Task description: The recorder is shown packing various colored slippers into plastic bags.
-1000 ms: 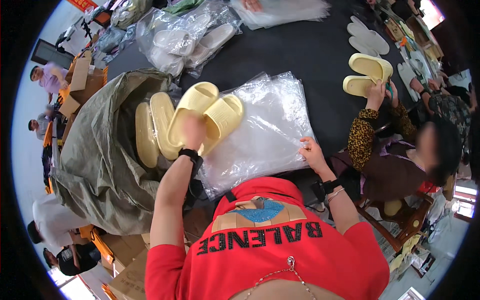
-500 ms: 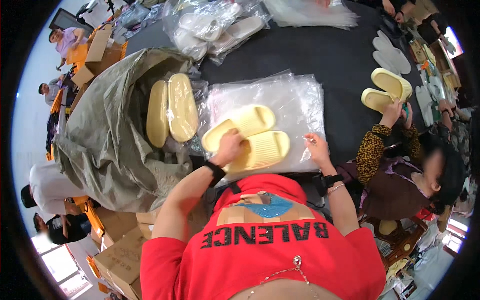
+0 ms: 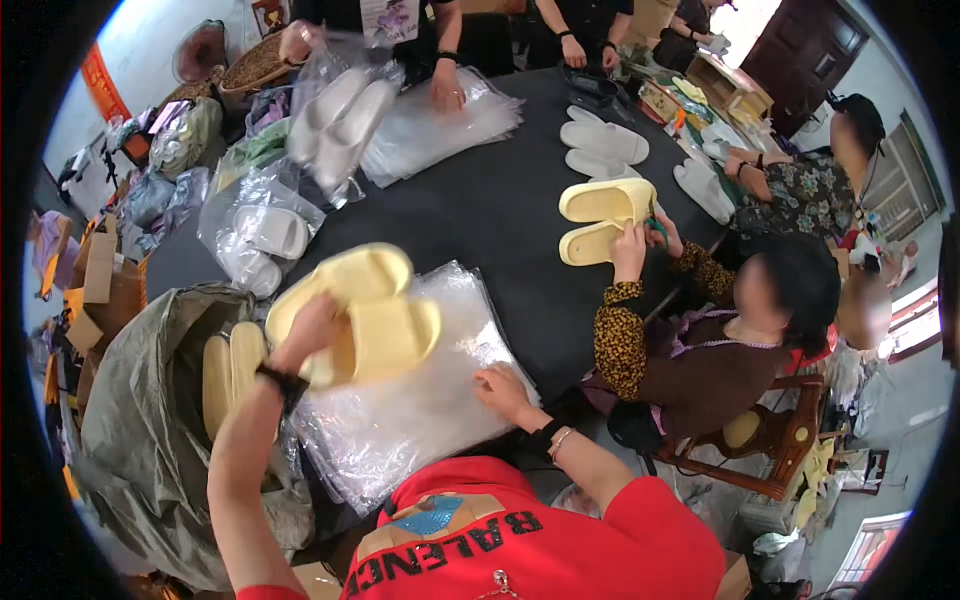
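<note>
My left hand (image 3: 315,328) grips a pair of pale yellow slide slippers (image 3: 385,335), lifted above a stack of clear plastic bags (image 3: 440,400). The slippers lie side by side, somewhat blurred. At the stack's right edge my right hand (image 3: 508,395) has its fingers curled and pinched on the edge of a bag. To the left, a large grey-green sack (image 3: 130,400) gapes, with more yellow slippers (image 3: 247,358) inside its mouth.
A co-worker at right holds yellow slippers (image 3: 610,200) over the black table (image 3: 480,215). Across the table, another person's hand lifts bagged white slippers (image 3: 345,115) beside more bags (image 3: 430,130). Grey slippers (image 3: 603,140) lie at the far right; a bagged white pair (image 3: 272,232) lies left.
My left hand has raised the yellow slippers off the bag stack. My right hand has come down onto the stack's edge. The view has swung, showing more of the far side.
</note>
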Demonstrator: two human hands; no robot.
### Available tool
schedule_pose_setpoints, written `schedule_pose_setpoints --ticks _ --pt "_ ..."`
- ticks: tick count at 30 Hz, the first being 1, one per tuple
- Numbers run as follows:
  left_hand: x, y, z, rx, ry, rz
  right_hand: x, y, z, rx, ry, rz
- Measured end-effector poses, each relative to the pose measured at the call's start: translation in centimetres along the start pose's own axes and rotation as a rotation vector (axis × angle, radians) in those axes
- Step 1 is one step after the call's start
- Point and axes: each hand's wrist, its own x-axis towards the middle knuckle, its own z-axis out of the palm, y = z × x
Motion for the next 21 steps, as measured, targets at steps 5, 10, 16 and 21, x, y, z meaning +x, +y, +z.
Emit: schedule_pose_setpoints --ticks 5,10,16,21 --pt "14.3 6.4 -3.3 0.026 0.419 0.277 -0.4 0.7 0.7 0.036 0.04 0.002" --pt "12.4 11.3 -1.7 -0.111 0.229 0.26 -0.4 1.7 1.4 -0.04 0.1 -0.02" --pt "-4.1 1.3 4.9 -0.067 0.258 -0.057 -0.4 -1.0 -0.2 -0.013 0.107 0.008" --pt "-18.0 -3.2 8.5 -0.107 0.331 -0.578 1.6 -2.4 -1.7 -0.092 -0.033 0.214"
